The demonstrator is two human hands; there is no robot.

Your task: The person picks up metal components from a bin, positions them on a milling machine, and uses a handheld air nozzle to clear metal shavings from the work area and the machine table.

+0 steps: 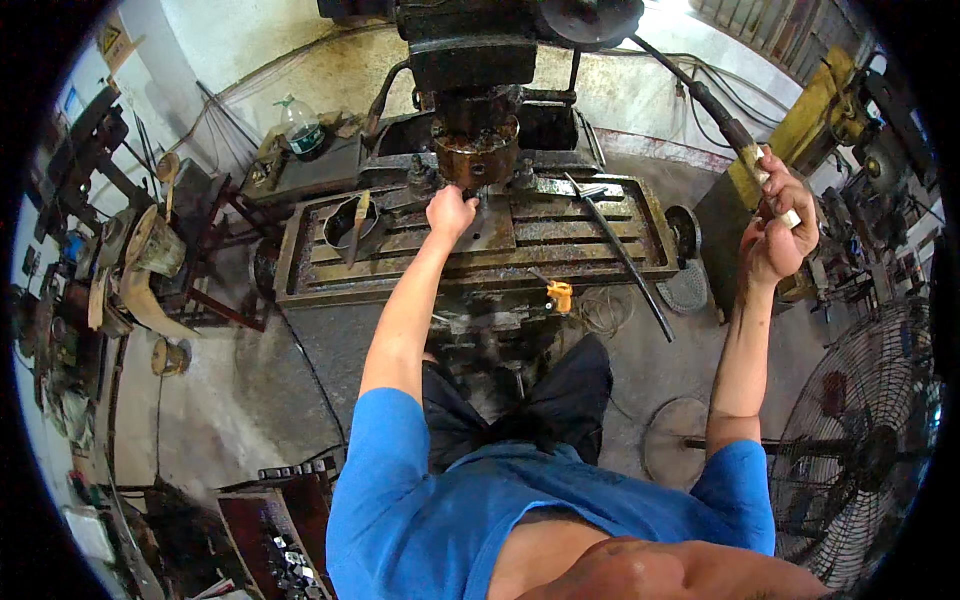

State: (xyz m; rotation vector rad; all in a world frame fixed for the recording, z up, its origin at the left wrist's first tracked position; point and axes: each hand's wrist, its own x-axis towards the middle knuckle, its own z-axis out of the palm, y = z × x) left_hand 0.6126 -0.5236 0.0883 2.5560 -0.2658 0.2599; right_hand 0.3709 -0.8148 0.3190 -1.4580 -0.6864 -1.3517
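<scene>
— Under the drill head, what did you see?
— I saw the left hand (450,211) closed on a small workpiece I couldn't make out, lying on the slotted machine table (600,262). The right hand (778,228) gripped the feed lever (722,118) at its taped end.
— Any labels?
— A clear bottle (301,126) with a green label stood at the back left; a yellow triangular sign (110,38) hung upper left.
— Room to move?
— Bare floor lay left of the table; a floor fan (868,440) crowded the right.
</scene>
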